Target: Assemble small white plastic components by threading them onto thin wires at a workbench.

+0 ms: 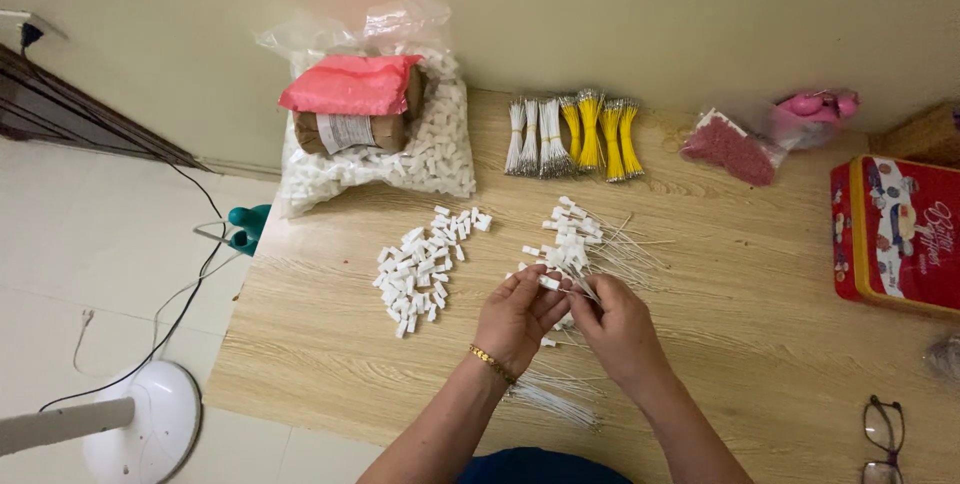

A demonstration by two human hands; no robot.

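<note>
Left hand (515,316): fingers pinched on a small white connector (549,283) at the fingertips; a gold bracelet (492,364) sits on the wrist.
Right hand (620,329): fingers closed on thin white wires (600,289), meeting the left hand at the connector.
Position of the work: above the middle of the wooden surface (760,324), just in front of the finished pile.
Finished pile (580,239): one fan of white wires with connectors fitted — too many and too tangled to count.
Loose connectors (425,269): one scattered heap to the left of the hands, several dozen, exact count not legible.
Bare wires (550,399): one loose bunch lying on the surface under the forearms.
Wire bundles, far edge: three white (531,139) and four yellow (600,132), side by side, tied.
Plastic bag (400,144): one, full of white connectors, at the far left corner; one brown parcel with a pink wrap (352,104) lies on top of it.
Small bag of red bits (730,149): one, right of the yellow bundles.
Pink item in clear wrap (815,109): one — kind not discernible.
Red tin (895,234): one, at the right edge.
Glasses (882,439): one pair, near right corner.
Floor: one white fan base (150,419) and black cables (190,284).
</note>
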